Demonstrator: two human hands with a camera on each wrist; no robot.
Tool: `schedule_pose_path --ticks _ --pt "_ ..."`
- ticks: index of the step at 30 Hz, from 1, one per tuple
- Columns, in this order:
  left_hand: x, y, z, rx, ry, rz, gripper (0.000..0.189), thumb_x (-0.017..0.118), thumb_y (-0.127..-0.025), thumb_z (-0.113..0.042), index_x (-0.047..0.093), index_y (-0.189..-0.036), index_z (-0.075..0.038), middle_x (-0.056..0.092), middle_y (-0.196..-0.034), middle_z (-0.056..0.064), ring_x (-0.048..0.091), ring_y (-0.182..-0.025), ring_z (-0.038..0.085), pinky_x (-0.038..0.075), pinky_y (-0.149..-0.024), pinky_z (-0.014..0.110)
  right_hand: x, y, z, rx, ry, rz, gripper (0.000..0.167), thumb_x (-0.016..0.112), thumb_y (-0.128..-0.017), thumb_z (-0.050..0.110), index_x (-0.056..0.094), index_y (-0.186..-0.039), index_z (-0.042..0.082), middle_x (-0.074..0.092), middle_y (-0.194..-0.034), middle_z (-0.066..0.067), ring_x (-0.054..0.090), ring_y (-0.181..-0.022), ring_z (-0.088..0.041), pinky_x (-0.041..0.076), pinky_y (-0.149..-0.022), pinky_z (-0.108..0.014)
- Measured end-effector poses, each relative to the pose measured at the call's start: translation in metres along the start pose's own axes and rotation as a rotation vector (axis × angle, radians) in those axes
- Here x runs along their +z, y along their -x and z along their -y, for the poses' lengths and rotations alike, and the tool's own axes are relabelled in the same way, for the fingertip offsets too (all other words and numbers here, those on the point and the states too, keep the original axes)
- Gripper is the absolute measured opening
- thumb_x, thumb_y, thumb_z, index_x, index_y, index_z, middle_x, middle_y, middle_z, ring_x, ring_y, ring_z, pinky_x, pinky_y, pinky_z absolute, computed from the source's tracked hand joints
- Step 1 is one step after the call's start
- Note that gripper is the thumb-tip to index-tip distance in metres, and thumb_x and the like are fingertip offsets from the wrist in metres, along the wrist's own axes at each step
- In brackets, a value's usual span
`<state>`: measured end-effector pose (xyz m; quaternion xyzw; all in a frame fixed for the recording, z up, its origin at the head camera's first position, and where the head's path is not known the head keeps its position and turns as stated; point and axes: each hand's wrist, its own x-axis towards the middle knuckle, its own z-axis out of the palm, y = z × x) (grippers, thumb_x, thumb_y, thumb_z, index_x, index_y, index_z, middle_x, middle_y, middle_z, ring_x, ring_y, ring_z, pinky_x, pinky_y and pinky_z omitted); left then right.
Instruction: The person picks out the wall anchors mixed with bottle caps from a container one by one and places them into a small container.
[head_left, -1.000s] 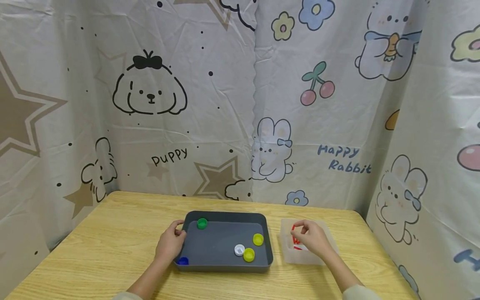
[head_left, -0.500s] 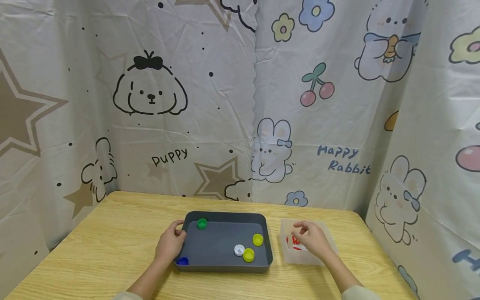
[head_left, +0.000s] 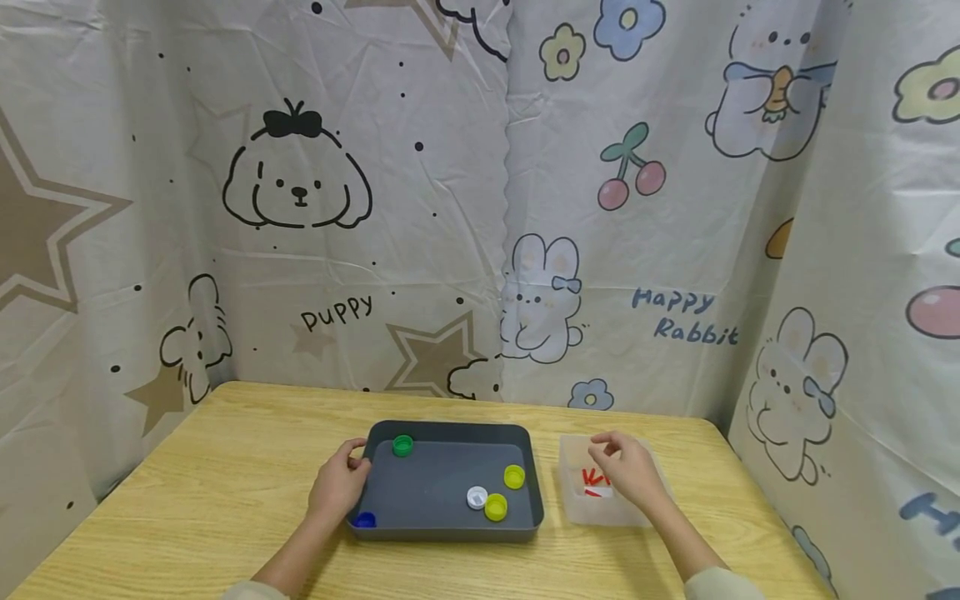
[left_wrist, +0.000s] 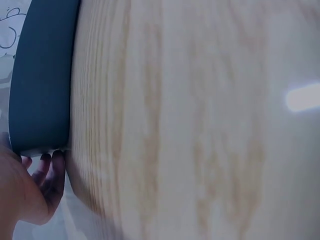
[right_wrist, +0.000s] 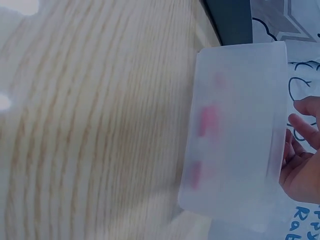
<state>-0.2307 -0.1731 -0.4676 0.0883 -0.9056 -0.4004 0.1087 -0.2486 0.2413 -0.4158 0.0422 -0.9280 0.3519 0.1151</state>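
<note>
A dark grey tray (head_left: pixel 442 533) lies on the table with green (head_left: pixel 402 446), blue (head_left: pixel 365 520), white (head_left: pixel 477 498) and two yellow caps (head_left: pixel 496 507) inside. At its left end my left hand (head_left: pixel 339 483) holds the wall; in the left wrist view the fingers (left_wrist: pixel 56 170) curl against the outside. To the right stands a translucent plastic box (head_left: pixel 573 510) with several small red pieces (head_left: pixel 597 479) inside. Over that box hovers my right hand (head_left: pixel 628 475). Its thumb and index finger stand apart, with nothing visible between them in the right wrist view.
A light wood table (head_left: pixel 247 450) bears both containers, with a narrow gap between tray and box. Printed curtains (head_left: pixel 420 250) hang close behind the table and at both sides.
A long red piece that hung at my right fingertips is no longer there, and the red pieces in the box lie differently. The right hand has risen slightly; the left keeps its place.
</note>
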Motion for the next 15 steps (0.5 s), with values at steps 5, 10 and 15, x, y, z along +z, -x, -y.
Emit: schedule_pose_path --ticks 5,10,15 --pt "-0.003 0.0 0.001 0.009 0.017 0.002 0.039 0.05 -0.095 -0.03 0.054 -0.127 -0.008 0.065 -0.092 0.011 0.058 -0.073 0.019 0.039 -0.056 0.029 -0.004 -0.002 0.005 0.004 0.011 -0.009 0.026 0.06 -0.089 0.019 0.065 -0.108 0.002 0.059 -0.084 -0.008 0.048 -0.072 -0.015 0.039 -0.06 -0.027" --pt "-0.005 -0.003 0.003 -0.001 0.039 0.024 0.044 0.045 -0.097 -0.039 0.055 -0.127 -0.009 0.062 -0.091 0.01 0.054 -0.072 0.018 0.037 -0.057 0.028 -0.008 -0.004 0.01 0.002 0.044 -0.012 0.029 0.059 -0.089 0.021 0.064 -0.11 0.003 0.061 -0.09 -0.01 0.049 -0.071 -0.016 0.039 -0.061 -0.028" --pt "-0.016 -0.005 0.0 -0.009 0.002 0.05 0.048 0.043 -0.097 -0.041 0.055 -0.128 -0.007 0.063 -0.093 0.011 0.056 -0.076 0.019 0.038 -0.059 0.028 -0.012 -0.005 0.017 -0.022 0.121 -0.025 0.032 0.055 -0.09 0.026 0.063 -0.113 0.005 0.062 -0.102 -0.014 0.056 -0.081 -0.022 0.045 -0.069 -0.037"
